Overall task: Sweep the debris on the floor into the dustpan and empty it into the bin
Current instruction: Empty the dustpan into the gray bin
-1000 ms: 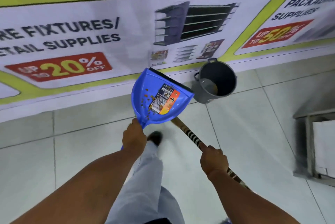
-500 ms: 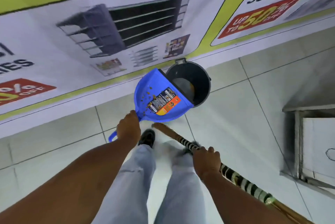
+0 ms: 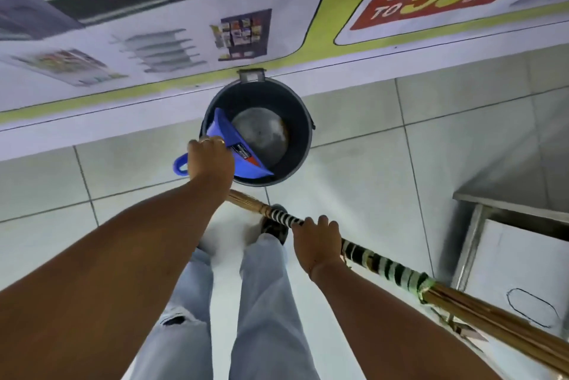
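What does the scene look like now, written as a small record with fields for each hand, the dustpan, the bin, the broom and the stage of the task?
left hand: grips the dustpan handle
right hand: grips the broom handle
dustpan: blue, tipped steeply, its mouth down inside the bin
bin: dark, round, open, on the floor by the wall
broom: held low and slanted, striped handle, not sweeping
debris: none visible in the dustpan; bin contents unclear
stage: emptying the dustpan into the bin

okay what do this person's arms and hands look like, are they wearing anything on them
Both arms are bare, with no sleeves in view and no gloves. The left hand wears a gold-coloured ring on one finger. The right hand shows no ring or watch.
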Demonstrator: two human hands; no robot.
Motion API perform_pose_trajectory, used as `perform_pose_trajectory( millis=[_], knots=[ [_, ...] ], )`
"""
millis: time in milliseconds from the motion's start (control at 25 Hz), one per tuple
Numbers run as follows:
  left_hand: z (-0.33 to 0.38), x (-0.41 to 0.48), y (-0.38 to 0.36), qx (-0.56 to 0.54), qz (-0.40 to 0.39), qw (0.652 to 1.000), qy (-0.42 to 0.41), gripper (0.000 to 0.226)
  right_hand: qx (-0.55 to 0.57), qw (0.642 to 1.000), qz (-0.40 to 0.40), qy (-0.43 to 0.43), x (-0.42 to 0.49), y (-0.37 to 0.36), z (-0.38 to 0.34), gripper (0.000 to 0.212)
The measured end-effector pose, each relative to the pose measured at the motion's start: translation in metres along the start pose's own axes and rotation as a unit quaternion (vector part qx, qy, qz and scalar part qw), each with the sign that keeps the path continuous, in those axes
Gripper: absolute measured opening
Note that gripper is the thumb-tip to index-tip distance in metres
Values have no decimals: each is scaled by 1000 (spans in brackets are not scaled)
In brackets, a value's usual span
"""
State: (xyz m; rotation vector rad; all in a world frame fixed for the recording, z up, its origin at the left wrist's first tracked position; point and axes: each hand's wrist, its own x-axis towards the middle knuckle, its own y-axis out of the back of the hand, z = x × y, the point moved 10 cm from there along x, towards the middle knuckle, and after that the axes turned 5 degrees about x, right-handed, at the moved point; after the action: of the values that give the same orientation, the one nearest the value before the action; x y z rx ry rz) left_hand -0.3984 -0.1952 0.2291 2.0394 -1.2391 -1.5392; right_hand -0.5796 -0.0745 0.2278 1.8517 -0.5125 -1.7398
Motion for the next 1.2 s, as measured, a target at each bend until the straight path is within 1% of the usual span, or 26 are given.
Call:
perform_pose_trajectory(
  millis=[120,200,280,320,400,440,480,560,640,720,800,880,1000,1120,1200],
  knots=[
    [16,7,10,66,-17,997,-22,33,-26,999,-16,20,14,8,1,34],
    [15,7,18,74,-14,997,-16,35,-41,998,-20,32,17,15,-5,34],
    [12,5,20,55,-19,998,-5,36,-38,998,-22,38,19,19,-10,36],
    [8,2,21,28,-16,999,6,36,-25,998,-26,46,17,20,-14,39],
    [-3,-5,17,-59,2,997,41,39,-11,997,-28,74,13,21,-23,47],
    [-11,-11,11,-113,16,992,61,43,-6,995,2,96,12,27,-28,51],
    [-18,-17,3,-161,29,983,78,47,-12,993,16,116,8,30,-35,55],
    [-27,-33,-19,-226,40,968,102,52,-43,987,24,153,2,29,-50,56],
    [-37,-47,-45,-300,25,947,113,48,3,985,-37,167,3,16,-67,53],
    [-58,-59,-70,-375,13,918,127,44,30,985,-87,145,6,1,-87,52],
    [-94,-72,-101,-417,7,899,136,42,40,988,-99,112,3,-9,-117,46],
    [-130,-91,-135,-454,11,878,150,41,11,989,-121,88,-3,-32,-149,42],
    [-192,-123,-190,-494,2,855,157,45,0,992,-125,32,-8,-54,-212,51],
    [-275,-149,-264,-518,-18,835,185,43,5,991,-119,59,1,-55,-315,58],
    [-320,-164,-301,-529,12,821,214,36,9,991,-110,79,14,-50,-373,59]
  ],
)
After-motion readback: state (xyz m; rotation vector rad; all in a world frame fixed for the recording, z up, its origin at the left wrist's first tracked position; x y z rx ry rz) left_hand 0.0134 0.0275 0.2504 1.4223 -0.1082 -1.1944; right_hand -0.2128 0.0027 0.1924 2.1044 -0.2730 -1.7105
